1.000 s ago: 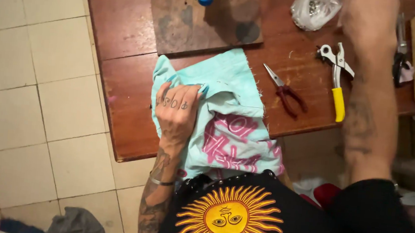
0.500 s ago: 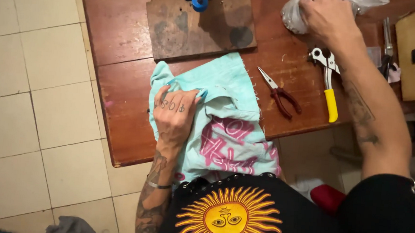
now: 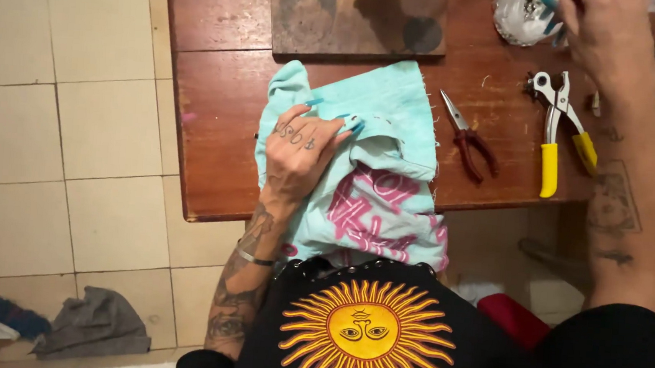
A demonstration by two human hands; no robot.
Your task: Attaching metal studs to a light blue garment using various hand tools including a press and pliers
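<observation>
A light turquoise cloth (image 3: 382, 119) with pink print lies over the front edge of the wooden table (image 3: 217, 107). My left hand (image 3: 303, 148) rests flat on the cloth, fingers spread and pressing it down. My right hand (image 3: 603, 30) reaches to the far right of the table. Its fingers are in a small clear plastic bag (image 3: 517, 17) holding small metal parts. Whether it grips anything inside is hidden.
Red-handled small pliers (image 3: 467, 136) lie right of the cloth. A yellow-handled punch plier (image 3: 558, 131) lies further right. A dark worn board (image 3: 354, 17) sits at the table's back. Grey and coloured rags (image 3: 91, 325) lie on the tiled floor at lower left.
My right hand has reached from above the yellow-handled plier to the plastic bag and into it. My left hand stays pressed on the cloth. The camera has moved closer.
</observation>
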